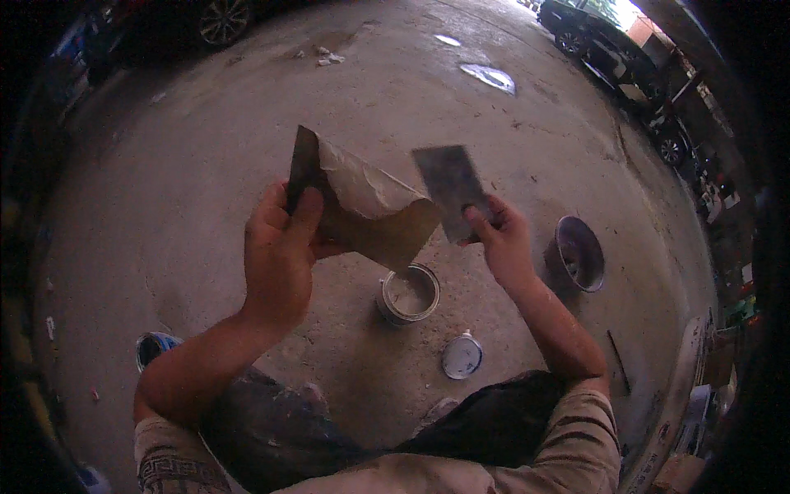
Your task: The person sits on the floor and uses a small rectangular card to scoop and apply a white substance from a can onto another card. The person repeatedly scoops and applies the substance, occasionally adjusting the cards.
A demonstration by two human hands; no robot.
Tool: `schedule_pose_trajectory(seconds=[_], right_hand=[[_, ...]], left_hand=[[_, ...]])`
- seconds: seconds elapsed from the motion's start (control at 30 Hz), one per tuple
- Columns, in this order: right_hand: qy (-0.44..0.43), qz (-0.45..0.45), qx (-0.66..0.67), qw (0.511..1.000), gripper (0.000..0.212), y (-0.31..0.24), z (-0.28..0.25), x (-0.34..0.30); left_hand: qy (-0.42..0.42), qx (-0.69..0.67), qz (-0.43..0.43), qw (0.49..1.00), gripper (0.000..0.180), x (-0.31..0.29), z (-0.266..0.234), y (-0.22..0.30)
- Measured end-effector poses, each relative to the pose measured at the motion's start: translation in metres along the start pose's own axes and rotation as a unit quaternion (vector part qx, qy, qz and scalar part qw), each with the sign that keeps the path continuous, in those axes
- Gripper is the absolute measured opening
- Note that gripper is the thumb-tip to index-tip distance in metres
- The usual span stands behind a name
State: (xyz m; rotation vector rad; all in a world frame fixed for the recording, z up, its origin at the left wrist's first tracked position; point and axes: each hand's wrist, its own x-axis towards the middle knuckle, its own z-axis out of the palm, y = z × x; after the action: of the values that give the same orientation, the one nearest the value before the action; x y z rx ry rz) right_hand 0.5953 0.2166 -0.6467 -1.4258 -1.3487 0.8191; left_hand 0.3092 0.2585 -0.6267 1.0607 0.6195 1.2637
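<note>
My left hand is closed on the left edge of a dark, thin mixing board, thumb on top. A thick layer of pale putty lies across its upper part. To the right, my right hand grips a flat grey metal scraper, thumb pressed on its face. The scraper's lower left edge is close to the board's right corner; I cannot tell whether they touch. Below the board stands an open round can with greyish paste inside. A small round white-and-blue lid or tub lies near it.
A dark purple bowl sits right of my right forearm. An open blue can is beside my left elbow. A thin dark stick lies on the concrete floor. Parked cars and clutter line the far and right sides.
</note>
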Motion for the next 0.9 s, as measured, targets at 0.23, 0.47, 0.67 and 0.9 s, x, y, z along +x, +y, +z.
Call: schedule_pose_trajectory(seconds=[0.23, 0.47, 0.67, 0.9], right_hand=[[0.068, -0.097, 0.184, 0.976, 0.040, -0.010, 0.013, -0.012], [0.021, -0.259, -0.050, 0.964, 0.032, -0.018, 0.031, -0.041], [-0.046, -0.347, -0.148, 0.925, 0.026, 0.009, 0.026, -0.031], [0.107, -0.234, -0.091, 0.962, 0.025, 0.016, 0.027, -0.029]], left_hand=[[-0.066, -0.083, -0.089, 0.990, 0.031, -0.007, 0.009, -0.005], [-0.115, -0.056, -0.116, 0.985, 0.031, -0.006, 0.020, -0.005], [-0.120, -0.034, -0.086, 0.988, 0.032, -0.008, 0.016, 0.002], [-0.099, -0.053, -0.084, 0.990, 0.033, -0.010, 0.015, 0.005]])
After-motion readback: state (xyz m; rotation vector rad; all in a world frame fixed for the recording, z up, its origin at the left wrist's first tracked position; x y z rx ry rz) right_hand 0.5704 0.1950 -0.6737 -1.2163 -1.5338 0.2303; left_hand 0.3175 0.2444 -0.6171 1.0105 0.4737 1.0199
